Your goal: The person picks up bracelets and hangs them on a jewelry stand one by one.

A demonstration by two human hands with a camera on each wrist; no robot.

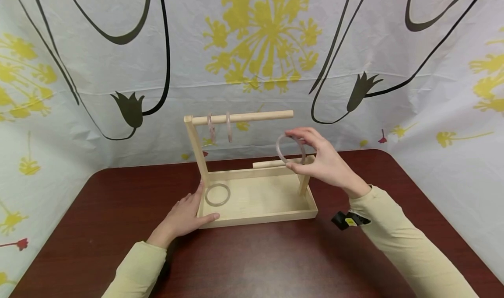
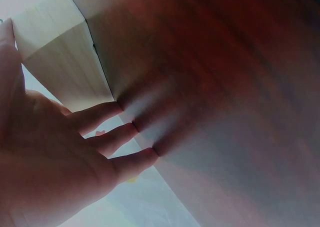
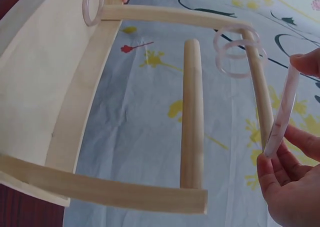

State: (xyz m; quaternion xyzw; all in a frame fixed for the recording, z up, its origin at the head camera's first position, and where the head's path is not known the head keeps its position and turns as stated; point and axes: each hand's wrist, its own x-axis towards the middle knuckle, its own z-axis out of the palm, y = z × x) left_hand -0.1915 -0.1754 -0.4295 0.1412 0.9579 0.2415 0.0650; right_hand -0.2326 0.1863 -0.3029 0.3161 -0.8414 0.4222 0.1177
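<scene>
My right hand (image 1: 324, 162) pinches a translucent pinkish bangle (image 3: 282, 112) between thumb and fingers. The bangle is in the air, just right of and below the free end of the upper bar (image 1: 264, 115) on a wooden stand. Two similar bangles, one (image 1: 211, 129) left of the other (image 1: 229, 129), hang on that bar near its left post. Another bangle (image 1: 218, 205) lies flat in the left end of the stand's tray (image 1: 256, 197). My left hand (image 1: 183, 217) rests against the tray's left front corner, thumb along the front wall; several straight fingertips touch the table in the left wrist view.
A shorter, lower bar (image 1: 269, 163) juts left from the stand's right post (image 1: 304, 184). The stand is on a dark red-brown table (image 1: 256, 258). Behind the table hangs a white cloth (image 1: 177, 70) with yellow and dark flower prints.
</scene>
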